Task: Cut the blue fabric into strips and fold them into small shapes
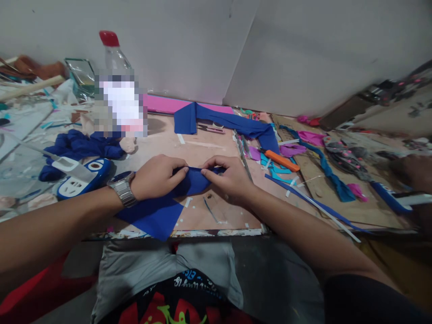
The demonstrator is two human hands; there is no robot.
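A strip of blue fabric (193,182) is stretched between my two hands, low over the table. My left hand (161,176), with a metal watch on its wrist, pinches the folded upper edge between thumb and forefinger. A short way to the right, my right hand (230,177) pinches the same edge. One end of the cloth spreads flat below my left wrist, reaching the table's front edge. Another blue fabric strip (232,121) lies folded at the back. Beside my left wrist rests a blue and white tool (86,177) with a pale nozzle.
Crumpled blue cloth (79,146) and a red-capped bottle (113,54) are at the left, the bottle partly blurred. An orange cutter (281,160) lies right of my right hand among scraps. Another person's hand (418,173) is at the far right, near a second blue and white tool (389,198).
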